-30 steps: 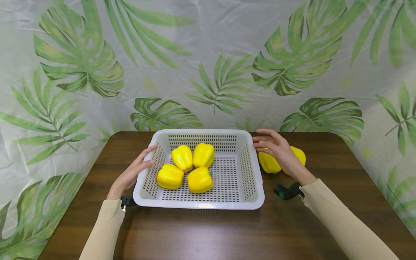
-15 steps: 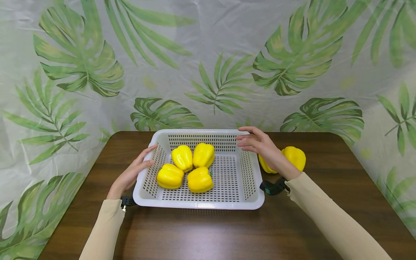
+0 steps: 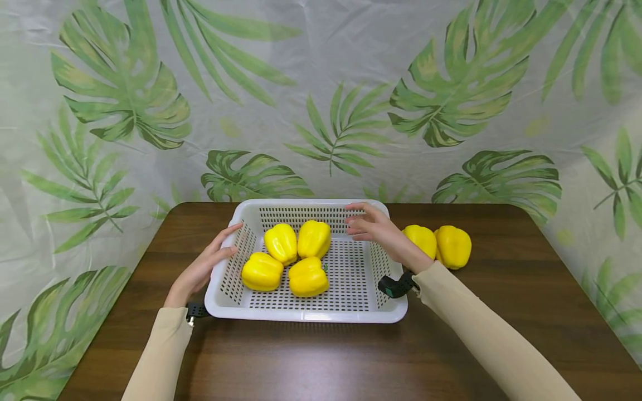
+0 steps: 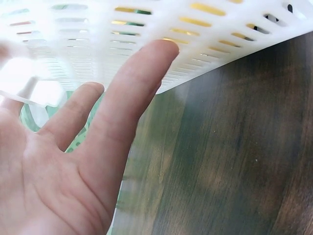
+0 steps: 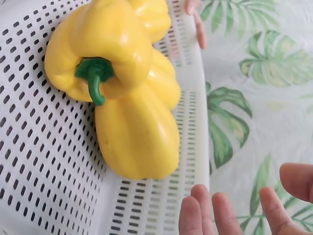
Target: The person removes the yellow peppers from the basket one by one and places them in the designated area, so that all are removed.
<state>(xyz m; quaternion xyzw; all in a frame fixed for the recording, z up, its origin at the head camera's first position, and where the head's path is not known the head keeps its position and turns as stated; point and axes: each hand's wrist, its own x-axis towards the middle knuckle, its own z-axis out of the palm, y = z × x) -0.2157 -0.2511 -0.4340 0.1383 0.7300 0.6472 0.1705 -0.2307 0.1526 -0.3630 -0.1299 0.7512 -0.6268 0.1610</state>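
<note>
A white slotted plastic basket (image 3: 303, 316) stands on the table with several yellow bell peppers (image 3: 309, 277) clustered in its left half. My left hand (image 3: 200, 271) rests against the basket's left side, thumb and fingers extended; the left wrist view has the thumb (image 4: 132, 93) on the slotted wall. Over the basket's right part hovers my right hand (image 3: 378, 231), holding nothing, its fingers relaxed and apart. Seen from the right wrist, a green-stemmed bell pepper (image 5: 110, 44) lies beyond the fingertips, untouched by them.
Two more yellow bell peppers (image 3: 453, 247) sit side by side on the dark wooden table (image 3: 311, 362), right of the basket. A leaf-patterned cloth (image 3: 336, 67) hangs behind the table. Black straps (image 3: 398, 285) circle the wrists.
My right hand has moved left from above the two peppers on the table to over the basket, uncovering them. My left hand and the basket stay put.
</note>
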